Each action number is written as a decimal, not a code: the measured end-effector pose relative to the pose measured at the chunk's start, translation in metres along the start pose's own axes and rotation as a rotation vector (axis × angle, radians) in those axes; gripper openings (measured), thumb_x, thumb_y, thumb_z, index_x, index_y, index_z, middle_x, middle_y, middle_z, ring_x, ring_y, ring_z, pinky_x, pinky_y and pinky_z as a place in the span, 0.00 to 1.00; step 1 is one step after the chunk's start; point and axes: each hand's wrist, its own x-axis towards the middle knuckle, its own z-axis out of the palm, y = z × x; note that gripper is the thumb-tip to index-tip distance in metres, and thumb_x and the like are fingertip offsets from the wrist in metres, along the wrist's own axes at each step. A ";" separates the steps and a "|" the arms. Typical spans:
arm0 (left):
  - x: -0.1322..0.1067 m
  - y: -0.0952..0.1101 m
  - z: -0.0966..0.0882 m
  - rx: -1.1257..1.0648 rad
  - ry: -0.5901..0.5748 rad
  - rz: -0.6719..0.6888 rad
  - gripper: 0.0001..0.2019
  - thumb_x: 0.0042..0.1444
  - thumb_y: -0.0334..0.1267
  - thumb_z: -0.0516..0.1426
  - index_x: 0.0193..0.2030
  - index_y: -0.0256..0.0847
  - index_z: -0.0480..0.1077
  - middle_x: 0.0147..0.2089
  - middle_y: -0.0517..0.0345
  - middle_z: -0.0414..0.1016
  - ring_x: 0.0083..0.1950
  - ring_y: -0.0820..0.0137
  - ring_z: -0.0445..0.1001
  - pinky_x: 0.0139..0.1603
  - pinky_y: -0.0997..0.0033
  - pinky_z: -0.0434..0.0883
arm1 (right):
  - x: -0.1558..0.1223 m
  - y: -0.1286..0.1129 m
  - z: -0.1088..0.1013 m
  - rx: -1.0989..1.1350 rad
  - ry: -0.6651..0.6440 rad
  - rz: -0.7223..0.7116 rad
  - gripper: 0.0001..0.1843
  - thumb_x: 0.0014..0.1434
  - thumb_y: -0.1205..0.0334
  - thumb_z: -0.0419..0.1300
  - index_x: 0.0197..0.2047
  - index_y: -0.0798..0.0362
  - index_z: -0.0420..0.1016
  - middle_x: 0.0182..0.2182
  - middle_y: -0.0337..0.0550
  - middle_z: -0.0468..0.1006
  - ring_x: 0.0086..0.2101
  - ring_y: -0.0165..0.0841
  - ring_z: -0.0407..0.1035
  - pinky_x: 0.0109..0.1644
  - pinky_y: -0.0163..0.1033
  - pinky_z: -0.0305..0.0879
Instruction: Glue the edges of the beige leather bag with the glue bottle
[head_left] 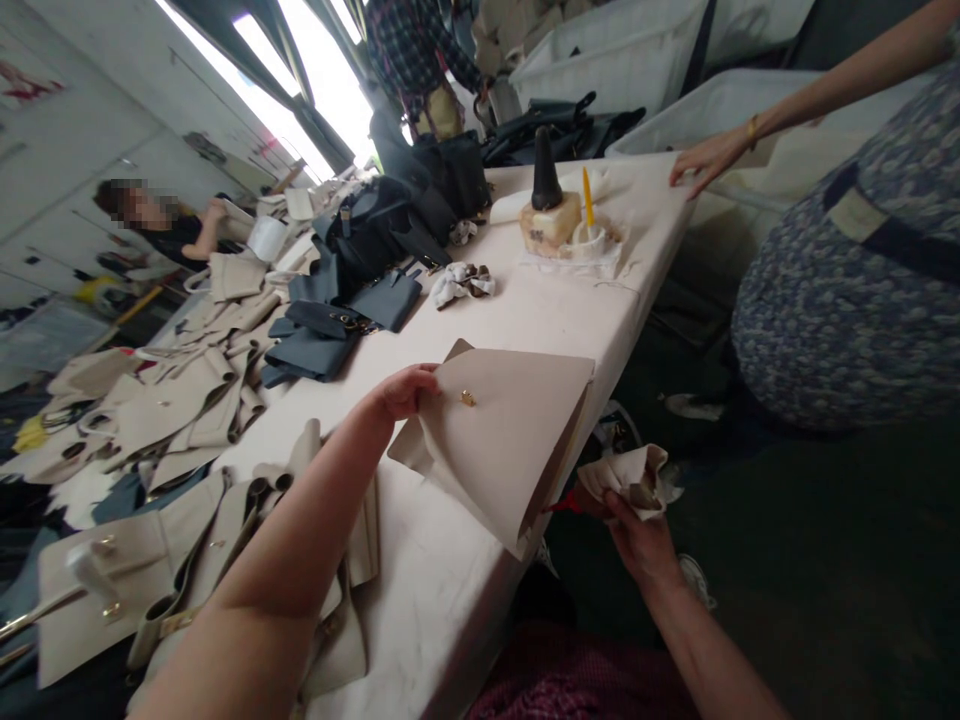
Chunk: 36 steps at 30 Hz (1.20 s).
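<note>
My left hand (405, 392) grips the top left edge of a folded beige leather piece (510, 440) with a small gold stud (468, 398) on it. The piece lies tilted over the near right edge of the white table (547, 310). Beyond the table's edge, my right hand (637, 535) is closed on a crumpled whitish cloth (628, 478). Something small and red (564, 503) shows between that hand and the leather piece's lower edge.
Beige leather pieces (180, 400) pile up at the left, with dark blue leather pieces and bags (352, 300) behind. A dirty block with a black cone and a yellow stick (559, 215) stands mid-table. Another person's hand (705, 160) rests on the far right edge. Other people are at the back.
</note>
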 end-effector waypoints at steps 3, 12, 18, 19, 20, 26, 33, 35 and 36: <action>0.001 -0.002 0.002 -0.019 0.037 0.002 0.16 0.43 0.30 0.63 0.41 0.29 0.75 0.34 0.46 0.81 0.30 0.63 0.78 0.31 0.68 0.77 | 0.001 0.001 -0.001 0.020 -0.004 -0.005 0.35 0.32 0.64 0.75 0.46 0.42 0.72 0.39 0.34 0.77 0.41 0.32 0.72 0.56 0.48 0.64; -0.004 -0.006 -0.005 0.025 0.041 -0.054 0.16 0.45 0.32 0.67 0.42 0.31 0.74 0.34 0.48 0.81 0.30 0.65 0.79 0.32 0.70 0.77 | -0.006 0.003 -0.004 0.011 -0.016 -0.015 0.33 0.35 0.63 0.74 0.47 0.43 0.73 0.39 0.35 0.77 0.42 0.33 0.73 0.53 0.46 0.67; -0.002 -0.011 -0.011 0.044 0.027 -0.079 0.15 0.47 0.32 0.66 0.43 0.32 0.75 0.37 0.46 0.81 0.33 0.63 0.79 0.35 0.66 0.78 | 0.027 -0.023 0.002 0.000 0.054 -0.148 0.33 0.33 0.63 0.75 0.45 0.45 0.73 0.42 0.36 0.77 0.43 0.34 0.72 0.53 0.46 0.68; -0.001 -0.011 -0.011 0.046 0.028 -0.091 0.15 0.47 0.32 0.66 0.43 0.32 0.75 0.37 0.45 0.81 0.33 0.63 0.79 0.35 0.66 0.78 | 0.031 -0.026 0.003 -0.001 0.058 -0.158 0.33 0.32 0.63 0.75 0.45 0.45 0.73 0.42 0.36 0.78 0.43 0.34 0.72 0.53 0.45 0.68; -0.001 -0.011 -0.012 0.047 0.028 -0.106 0.15 0.47 0.32 0.66 0.42 0.31 0.76 0.37 0.44 0.81 0.33 0.62 0.79 0.36 0.65 0.78 | 0.033 -0.027 0.003 0.001 0.058 -0.163 0.33 0.32 0.63 0.75 0.45 0.45 0.73 0.42 0.36 0.78 0.43 0.34 0.72 0.53 0.45 0.68; 0.002 0.001 -0.009 0.048 -0.052 -0.124 0.15 0.42 0.26 0.64 0.40 0.29 0.76 0.35 0.43 0.81 0.33 0.58 0.80 0.36 0.61 0.78 | 0.018 -0.020 0.004 0.063 0.081 -0.071 0.38 0.30 0.65 0.76 0.48 0.43 0.72 0.42 0.34 0.77 0.42 0.32 0.73 0.53 0.45 0.68; 0.027 0.026 0.009 0.030 0.067 -0.152 0.10 0.47 0.31 0.64 0.38 0.30 0.75 0.32 0.47 0.80 0.29 0.63 0.78 0.31 0.66 0.77 | -0.012 -0.012 -0.015 0.093 0.108 0.052 0.33 0.33 0.62 0.76 0.45 0.43 0.75 0.41 0.33 0.79 0.43 0.31 0.73 0.55 0.41 0.67; 0.034 0.035 0.016 0.052 0.077 -0.120 0.09 0.48 0.31 0.64 0.38 0.30 0.75 0.32 0.47 0.80 0.29 0.64 0.78 0.31 0.66 0.77 | -0.010 -0.017 -0.024 0.132 0.155 0.066 0.32 0.33 0.62 0.76 0.44 0.43 0.76 0.41 0.32 0.80 0.42 0.30 0.74 0.52 0.39 0.70; 0.036 0.040 0.019 0.062 0.068 -0.081 0.09 0.49 0.30 0.63 0.38 0.31 0.75 0.32 0.48 0.80 0.29 0.64 0.78 0.31 0.66 0.77 | -0.008 -0.021 -0.029 0.153 0.175 0.062 0.32 0.33 0.62 0.76 0.44 0.43 0.76 0.42 0.32 0.80 0.42 0.31 0.74 0.51 0.38 0.71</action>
